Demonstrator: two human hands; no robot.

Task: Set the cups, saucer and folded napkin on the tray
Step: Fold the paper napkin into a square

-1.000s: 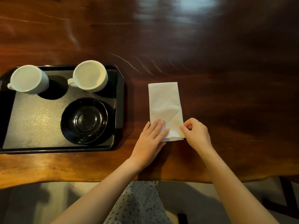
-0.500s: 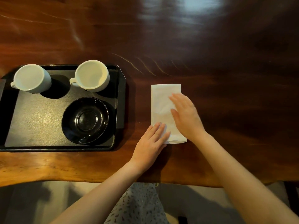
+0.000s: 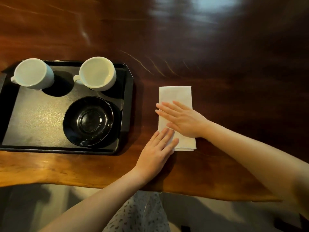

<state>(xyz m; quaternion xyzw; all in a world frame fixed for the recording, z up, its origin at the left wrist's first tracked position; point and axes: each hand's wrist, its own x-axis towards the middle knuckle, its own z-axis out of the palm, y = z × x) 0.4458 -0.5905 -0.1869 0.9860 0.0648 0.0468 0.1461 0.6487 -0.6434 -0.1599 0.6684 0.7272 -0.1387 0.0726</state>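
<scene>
A folded white napkin (image 3: 175,95) lies on the dark wooden table, to the right of the black tray (image 3: 33,118). My right hand (image 3: 182,119) presses flat across its middle, fingers pointing left. My left hand (image 3: 158,148) rests flat on its near left corner. Neither hand grips anything. On the tray stand two white cups, one at the far left (image 3: 32,73) and one at the far right (image 3: 97,73). A black saucer (image 3: 88,121) sits in front of the right cup.
The wooden table (image 3: 234,72) stretches far and to the right of the napkin. Its near edge runs just below my forearms, with the floor and my patterned clothing beneath.
My right hand has gone from pinching the napkin's near right corner to lying flat across its middle, sliding leftward. My left hand has stayed on the near left corner.
</scene>
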